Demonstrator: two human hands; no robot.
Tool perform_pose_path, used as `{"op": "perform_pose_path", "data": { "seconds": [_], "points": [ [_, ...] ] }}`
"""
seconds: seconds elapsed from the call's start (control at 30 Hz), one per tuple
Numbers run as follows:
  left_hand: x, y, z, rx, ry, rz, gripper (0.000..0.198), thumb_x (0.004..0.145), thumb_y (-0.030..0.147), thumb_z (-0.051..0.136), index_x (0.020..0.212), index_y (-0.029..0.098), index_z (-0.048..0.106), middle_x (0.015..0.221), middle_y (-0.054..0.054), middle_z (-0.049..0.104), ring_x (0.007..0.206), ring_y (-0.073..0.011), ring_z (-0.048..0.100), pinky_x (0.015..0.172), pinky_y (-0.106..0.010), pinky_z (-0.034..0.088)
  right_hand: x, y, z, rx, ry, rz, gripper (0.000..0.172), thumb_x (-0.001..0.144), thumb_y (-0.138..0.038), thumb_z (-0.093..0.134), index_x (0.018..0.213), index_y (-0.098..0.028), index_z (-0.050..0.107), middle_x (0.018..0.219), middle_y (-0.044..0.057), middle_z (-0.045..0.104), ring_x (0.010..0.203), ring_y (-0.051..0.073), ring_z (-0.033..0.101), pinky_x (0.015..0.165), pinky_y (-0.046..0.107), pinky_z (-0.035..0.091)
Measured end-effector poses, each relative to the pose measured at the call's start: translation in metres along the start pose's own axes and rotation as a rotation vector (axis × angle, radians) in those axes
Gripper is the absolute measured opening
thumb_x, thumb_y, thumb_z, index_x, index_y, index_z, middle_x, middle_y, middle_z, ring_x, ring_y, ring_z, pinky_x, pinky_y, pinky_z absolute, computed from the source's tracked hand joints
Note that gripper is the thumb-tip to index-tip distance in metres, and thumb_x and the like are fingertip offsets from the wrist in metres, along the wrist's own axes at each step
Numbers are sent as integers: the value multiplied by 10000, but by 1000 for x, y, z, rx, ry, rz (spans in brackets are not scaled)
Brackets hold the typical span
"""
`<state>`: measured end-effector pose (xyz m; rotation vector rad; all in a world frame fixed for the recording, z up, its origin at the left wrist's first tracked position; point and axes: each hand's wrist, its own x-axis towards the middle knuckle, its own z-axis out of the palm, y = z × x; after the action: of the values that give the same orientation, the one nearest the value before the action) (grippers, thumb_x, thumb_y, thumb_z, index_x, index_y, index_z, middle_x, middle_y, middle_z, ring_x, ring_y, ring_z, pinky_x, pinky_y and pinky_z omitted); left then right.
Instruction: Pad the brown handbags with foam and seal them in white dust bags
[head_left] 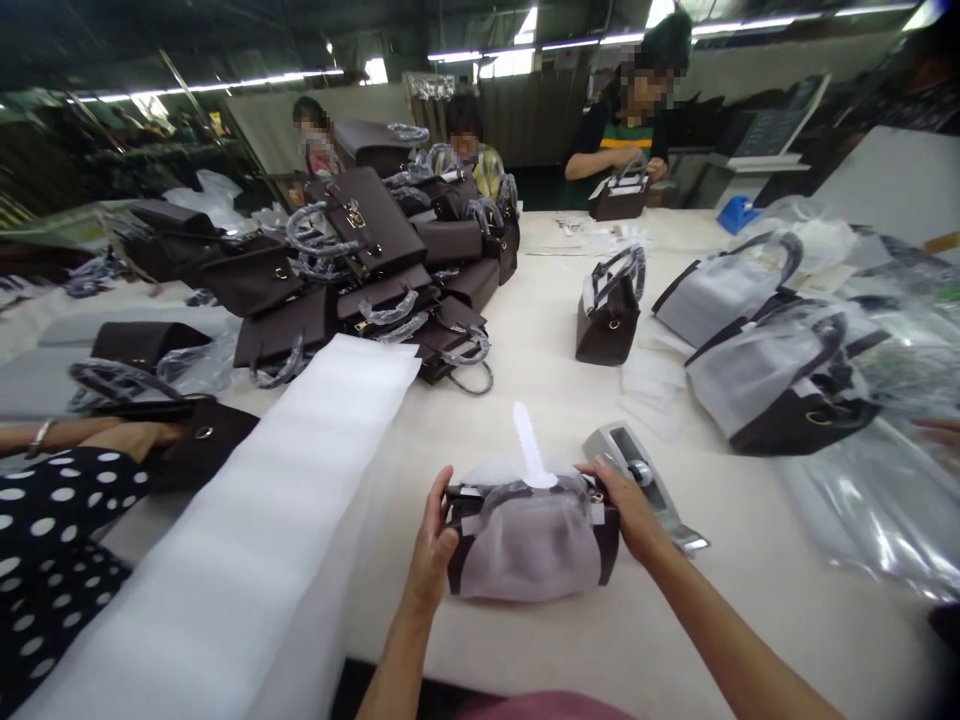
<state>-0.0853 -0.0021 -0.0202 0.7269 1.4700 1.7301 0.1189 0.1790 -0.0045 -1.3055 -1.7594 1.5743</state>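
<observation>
A small dark brown handbag (609, 555) stands on the table straight in front of me, a translucent white sheet (531, 560) covering its front. From its top a white serrated strip (527, 440) sticks up. My left hand (433, 550) grips the bag's left end, thumb toward me. At the opposite end my right hand (628, 510) holds the upper right corner, its fingers on the top edge. Right behind that hand lies a grey tape dispenser (660, 495).
A big pile of brown handbags (375, 225) rises at the back left. White foam sheeting (247, 500) runs along my left, beside a co-worker's dotted sleeve (67, 510). Wrapped bags (772, 390) and clear plastic (885, 500) lie right. One bag (609, 320) stands mid-table; a person (630, 120) works beyond.
</observation>
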Motion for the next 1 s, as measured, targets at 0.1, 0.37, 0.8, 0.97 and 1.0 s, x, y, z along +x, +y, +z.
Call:
{"op": "perform_pose_path", "data": {
  "seconds": [0.1,0.37,0.8,0.97,1.0],
  "points": [
    [-4,-10,-1,195,107,60,636,709,579,593,1213,217,456,1243,-96,487,1152,-269,449,983,-369,352,-5,8,-1,29,-16,-12,578,841,-628,341,985,-176,671,1050,75,644,1047,255,544,1002,410,327],
    [-25,-27,-1,45,161,23,742,711,706,458,1294,254,377,1374,-64,374,1243,-264,370,990,-338,369,-41,62,13,481,128,-15,728,825,-709,214,1346,-224,368,1394,52,369,1304,195,297,1060,338,283],
    [47,28,16,163,-2,-587,807,736,774,250,1104,140,589,1081,-143,641,1021,-275,593,948,-410,429,-5,11,9,192,53,408,811,742,-783,269,1200,-174,547,1219,144,545,1101,270,533,855,424,450],
    [39,7,12,434,-36,-472,574,817,576,415,1153,127,541,1211,-148,564,1149,-272,502,1016,-397,349,-10,9,0,-3,-64,464,747,763,-765,239,955,-177,657,888,132,682,737,252,653,598,377,512],
    [37,1,11,500,-32,-440,539,813,514,469,1180,121,514,1231,-151,547,1171,-275,480,1028,-400,329,-12,11,-1,-55,-70,451,706,788,-733,251,932,-176,661,863,122,686,716,243,652,592,368,513]
  ]
}}
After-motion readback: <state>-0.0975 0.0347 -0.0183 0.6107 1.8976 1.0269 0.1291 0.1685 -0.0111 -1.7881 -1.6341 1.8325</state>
